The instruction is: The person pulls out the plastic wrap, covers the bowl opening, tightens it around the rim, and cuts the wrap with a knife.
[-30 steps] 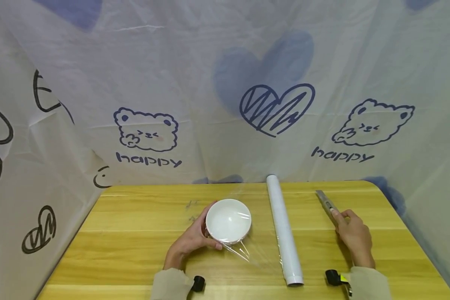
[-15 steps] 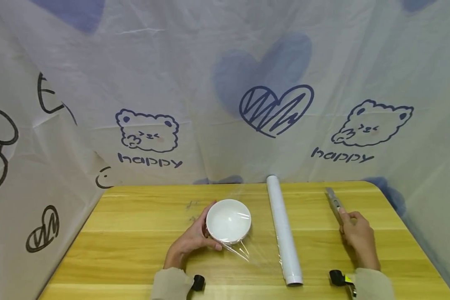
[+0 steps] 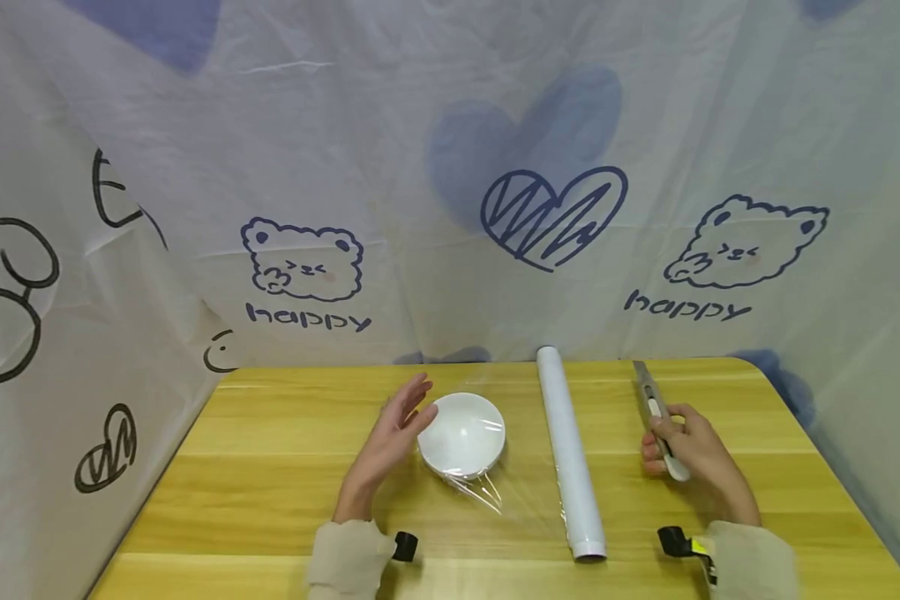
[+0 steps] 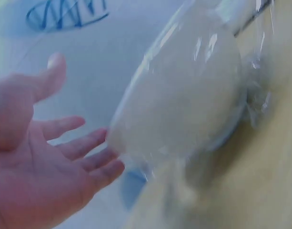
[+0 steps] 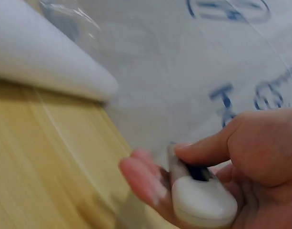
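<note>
A white bowl [image 3: 461, 437] stands on the wooden table, with clear plastic wrap [image 3: 483, 492] stretched over its top and trailing toward a roll. My left hand [image 3: 390, 433] is raised at the bowl's left side, its fingers spread and holding nothing. In the left wrist view the fingertips [image 4: 107, 167] overlap the edge of the wrapped bowl [image 4: 184, 90]. Over the table's right part, my right hand [image 3: 693, 446] grips a grey utility knife [image 3: 656, 408], thumb on its handle and tip pointing away from me. The white end of the knife [image 5: 203, 202] faces the right wrist camera.
A long white roll of plastic wrap [image 3: 570, 450] lies lengthwise between the bowl and the right hand. Behind the table [image 3: 270, 467] hangs a pale printed cloth [image 3: 435, 300], which also runs along both sides.
My left hand has let go of the bowl and lifted off it, its fingers opening out. My right hand has turned the utility knife and shifted its grip, showing more of the handle.
</note>
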{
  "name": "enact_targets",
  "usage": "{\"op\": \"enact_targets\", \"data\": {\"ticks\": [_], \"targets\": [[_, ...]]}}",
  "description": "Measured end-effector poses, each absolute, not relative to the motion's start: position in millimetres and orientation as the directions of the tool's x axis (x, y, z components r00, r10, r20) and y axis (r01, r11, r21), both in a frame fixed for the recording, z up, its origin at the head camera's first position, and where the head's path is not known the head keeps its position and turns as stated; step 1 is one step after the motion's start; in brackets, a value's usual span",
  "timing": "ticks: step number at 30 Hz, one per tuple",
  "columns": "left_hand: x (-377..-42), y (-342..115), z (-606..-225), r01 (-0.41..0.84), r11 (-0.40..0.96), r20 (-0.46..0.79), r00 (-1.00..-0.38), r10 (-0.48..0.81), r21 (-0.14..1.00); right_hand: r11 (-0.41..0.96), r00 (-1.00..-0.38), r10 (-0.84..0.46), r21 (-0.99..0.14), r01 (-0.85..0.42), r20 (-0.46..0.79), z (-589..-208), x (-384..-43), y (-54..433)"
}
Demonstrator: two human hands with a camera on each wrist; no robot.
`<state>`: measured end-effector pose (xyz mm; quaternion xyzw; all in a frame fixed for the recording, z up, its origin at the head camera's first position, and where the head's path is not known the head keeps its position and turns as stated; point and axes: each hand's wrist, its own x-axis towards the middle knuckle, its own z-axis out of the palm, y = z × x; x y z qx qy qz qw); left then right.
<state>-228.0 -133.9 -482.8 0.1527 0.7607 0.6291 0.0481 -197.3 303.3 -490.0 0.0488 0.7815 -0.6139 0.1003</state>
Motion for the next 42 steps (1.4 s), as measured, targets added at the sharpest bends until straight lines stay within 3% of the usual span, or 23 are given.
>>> {"op": "enact_targets", "data": {"ticks": [6, 10, 13, 19, 24, 25, 28, 31, 32, 38, 42], "targets": [[-246, -102, -444, 0.295, 0.331, 0.161, -0.912, 0.377, 0.896, 0.476, -0.993, -0.034, -0.875, 0.086, -0.116, -471, -212, 263], [-266, -76, -419, 0.337, 0.375, 0.117, -0.858, 0.501, 0.864, 0.597, -0.995, -0.050, -0.801, 0.036, -0.082, -455, -220, 234], [-283, -53, -413, 0.345, 0.452, 0.052, -0.838, 0.544, 0.823, 0.613, -0.996, -0.056, -0.789, 0.025, -0.075, -448, -229, 211], [-315, -12, -427, 0.318, 0.614, -0.028, -0.874, 0.485, 0.722, 0.630, -0.990, -0.060, -0.775, 0.060, -0.126, -447, -251, 178], [-346, 1, -444, 0.218, 0.686, -0.107, -0.911, 0.397, 0.694, 0.672, -0.977, -0.047, -0.730, 0.123, -0.208, -447, -264, 163], [-367, 1, -470, 0.220, 0.684, -0.095, -0.915, 0.391, 0.695, 0.680, -0.974, -0.043, -0.721, 0.134, -0.221, -447, -264, 161], [-378, 6, -480, 0.093, 0.685, -0.201, -0.920, 0.336, 0.723, 0.698, -0.966, -0.023, -0.696, 0.169, -0.257, -449, -265, 159], [-378, 12, -481, -0.047, 0.640, -0.305, -0.905, 0.298, 0.767, 0.696, -0.961, -0.013, -0.692, 0.191, -0.278, -451, -263, 163], [-362, 14, -460, -0.112, 0.622, -0.355, -0.892, 0.281, 0.775, 0.696, -0.961, -0.013, -0.692, 0.190, -0.277, -451, -263, 164], [-363, 14, -470, -0.253, 0.324, -0.362, -0.869, 0.338, 0.911, 0.682, -0.972, -0.018, -0.714, 0.159, -0.234, -451, -263, 166], [-373, 11, -481, -0.414, 0.196, -0.458, -0.802, 0.384, 0.889, 0.670, -0.978, -0.030, -0.730, 0.133, -0.206, -452, -266, 166]]}}
